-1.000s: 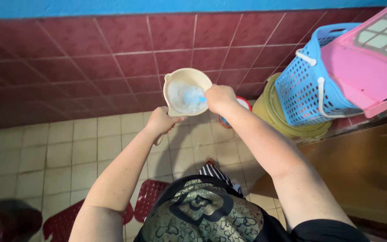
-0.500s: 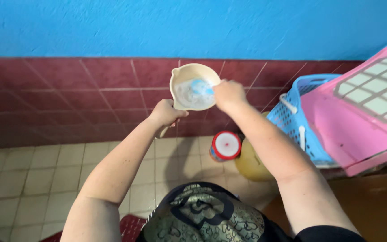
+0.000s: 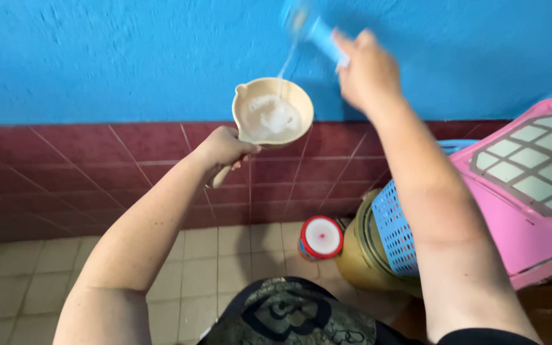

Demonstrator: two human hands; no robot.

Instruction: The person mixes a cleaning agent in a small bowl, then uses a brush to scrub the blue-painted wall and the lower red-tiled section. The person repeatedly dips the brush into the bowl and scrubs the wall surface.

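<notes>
Left hand (image 3: 223,148) is wrapped around the handle of a cream dipper (image 3: 273,114) with sudsy water in it, held up by the blue wall. Right hand (image 3: 367,71) is raised above it, clutching a blurry blue brush (image 3: 314,27). Red-lidded jar (image 3: 320,237) and blue basket (image 3: 396,230) sit below.

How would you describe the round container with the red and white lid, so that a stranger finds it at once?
Start at the dark red tiled band of the wall and go down to the pale tiled floor. The round container stands there, just left of the yellowish bucket that carries the blue basket. Alone among its neighbours it has a red-rimmed white lid.
</notes>
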